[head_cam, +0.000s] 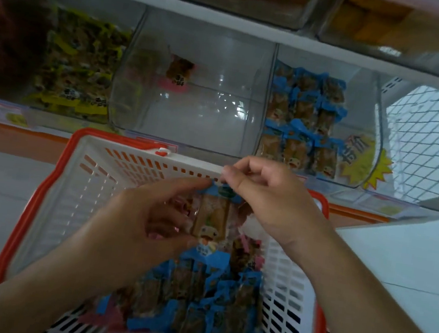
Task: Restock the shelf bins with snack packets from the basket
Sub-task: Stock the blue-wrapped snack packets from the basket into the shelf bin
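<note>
Two hands on one blue-edged snack packet (212, 221), held upright above the white/orange basket (74, 203) near frame ctr. Left hand (146, 229) curled round its left side + bottom end; right hand (259, 196) pinches the top edge w/ thumb + forefinger. More blue packets (195, 297) piled in basket at 6 o'clock. Blue-packet bin (363, 124) at 2 o'clock, approx half full; middle clear bin (205, 114) at 12 has one pink packet (179, 73).

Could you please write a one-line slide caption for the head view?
Both hands, left hand and right hand, hold a blue-edged snack packet over the basket.
</note>
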`<action>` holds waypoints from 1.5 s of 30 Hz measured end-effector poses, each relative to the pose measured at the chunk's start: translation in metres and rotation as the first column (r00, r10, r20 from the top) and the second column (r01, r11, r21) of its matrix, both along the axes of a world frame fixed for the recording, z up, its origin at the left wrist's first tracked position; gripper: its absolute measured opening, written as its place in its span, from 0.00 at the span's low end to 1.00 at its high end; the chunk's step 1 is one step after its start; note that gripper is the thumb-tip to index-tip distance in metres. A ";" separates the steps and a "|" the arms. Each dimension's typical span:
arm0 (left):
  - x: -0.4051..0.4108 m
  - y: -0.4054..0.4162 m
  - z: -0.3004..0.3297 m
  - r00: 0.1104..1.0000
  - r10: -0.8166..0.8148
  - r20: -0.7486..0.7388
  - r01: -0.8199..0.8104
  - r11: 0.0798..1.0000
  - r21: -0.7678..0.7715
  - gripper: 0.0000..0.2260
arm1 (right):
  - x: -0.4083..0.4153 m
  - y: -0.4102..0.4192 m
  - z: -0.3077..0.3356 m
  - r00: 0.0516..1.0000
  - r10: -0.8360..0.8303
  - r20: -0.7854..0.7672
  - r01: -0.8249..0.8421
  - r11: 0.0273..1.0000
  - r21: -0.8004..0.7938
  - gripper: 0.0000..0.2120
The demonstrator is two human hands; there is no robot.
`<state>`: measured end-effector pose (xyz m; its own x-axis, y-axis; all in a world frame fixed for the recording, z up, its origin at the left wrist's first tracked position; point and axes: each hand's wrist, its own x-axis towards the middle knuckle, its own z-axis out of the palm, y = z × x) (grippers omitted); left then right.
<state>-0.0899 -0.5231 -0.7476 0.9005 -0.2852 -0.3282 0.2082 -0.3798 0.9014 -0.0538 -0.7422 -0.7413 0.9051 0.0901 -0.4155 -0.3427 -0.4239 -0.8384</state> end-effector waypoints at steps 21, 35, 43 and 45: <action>0.170 -0.250 -0.019 0.893 -0.200 0.402 -0.004 0.891 0.453 0.25 | -0.020 -0.142 0.013 0.957 -0.280 0.079 0.269 0.752 -0.602 0.23; 0.178 -0.280 -0.048 0.709 -0.597 0.375 -0.105 0.437 0.893 0.22 | -0.022 -0.144 0.016 0.969 -0.241 0.048 0.226 0.798 -0.559 0.31; 0.150 -0.241 -0.020 0.753 -0.452 0.478 0.010 0.734 0.679 0.21 | -0.028 -0.141 0.022 0.966 -0.228 0.119 0.255 0.794 -0.551 0.27; 0.126 -0.207 -0.006 0.733 -0.399 0.551 -0.002 0.808 0.589 0.18 | -0.032 -0.128 0.025 0.970 -0.174 0.172 0.241 0.800 -0.550 0.27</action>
